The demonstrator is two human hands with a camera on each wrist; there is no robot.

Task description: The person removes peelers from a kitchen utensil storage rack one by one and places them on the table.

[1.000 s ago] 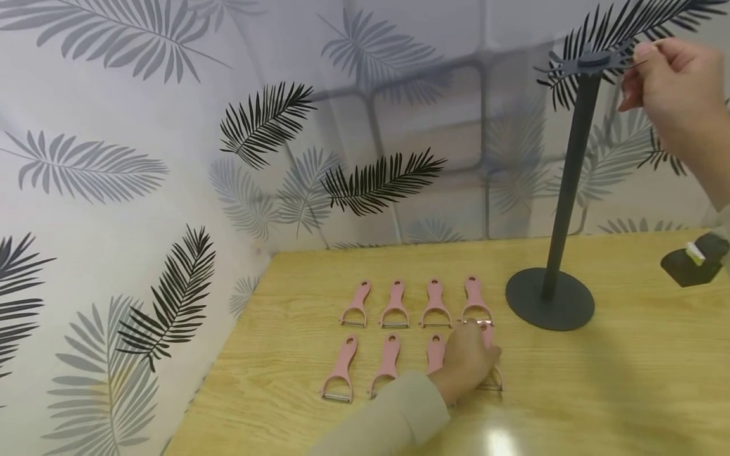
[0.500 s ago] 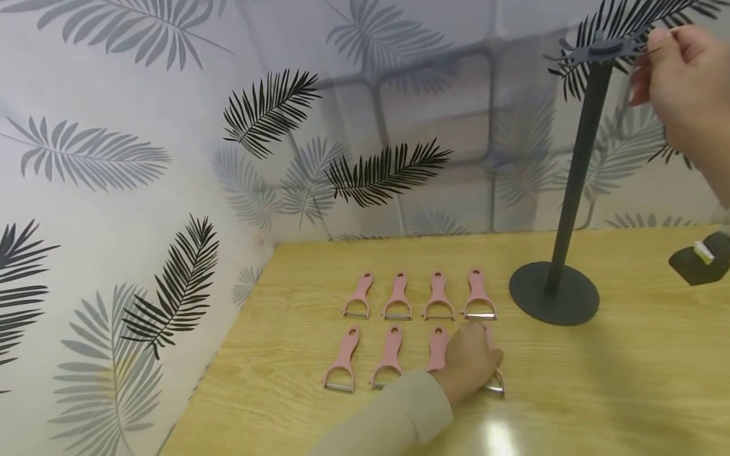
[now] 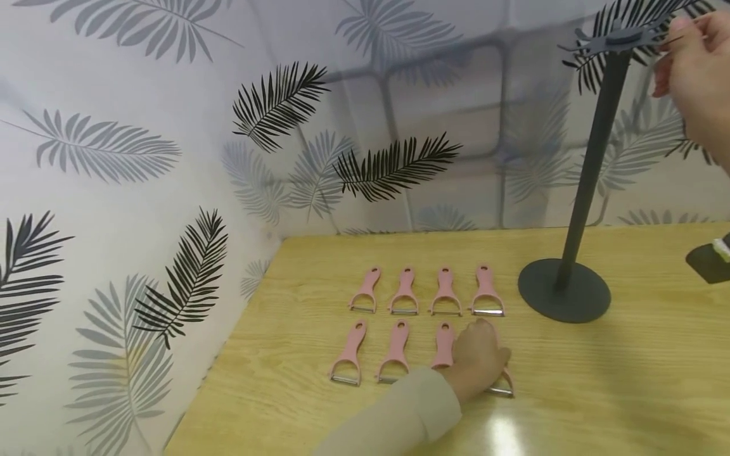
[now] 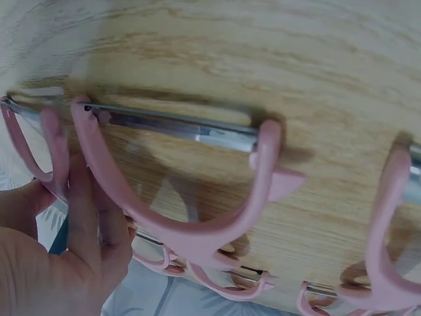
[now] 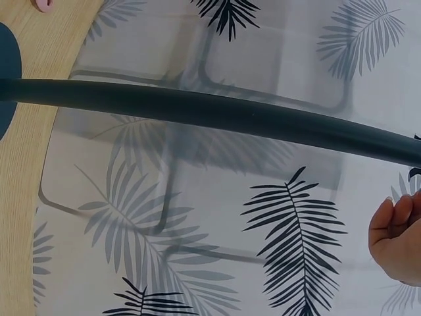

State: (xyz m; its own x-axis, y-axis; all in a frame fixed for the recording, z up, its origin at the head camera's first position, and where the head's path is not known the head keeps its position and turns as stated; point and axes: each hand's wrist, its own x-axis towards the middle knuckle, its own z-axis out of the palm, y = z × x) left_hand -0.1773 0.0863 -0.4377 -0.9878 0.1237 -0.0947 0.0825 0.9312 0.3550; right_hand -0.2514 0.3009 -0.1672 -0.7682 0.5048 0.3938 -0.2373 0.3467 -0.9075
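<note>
My left hand grips the handle of the rightmost front peeler, pink with a metal blade, and covers most of it. In the left wrist view, the fingers of my left hand close on this peeler at the left edge, beside another pink peeler. My right hand, high at the right, pinches one hooked arm of the dark rack top on an upright stand. In the right wrist view, only part of my right hand shows, near the top end of the pole.
Several pink peelers lie in two rows on the wooden table, including a rear-row one. The stand's round base sits right of them. A leaf-patterned curtain hangs behind and at the left.
The held peeler's blade end has shifted slightly toward the table's front, with my left hand moving along. My right hand stays on the rack arm. The head view has shifted, moving the scene right.
</note>
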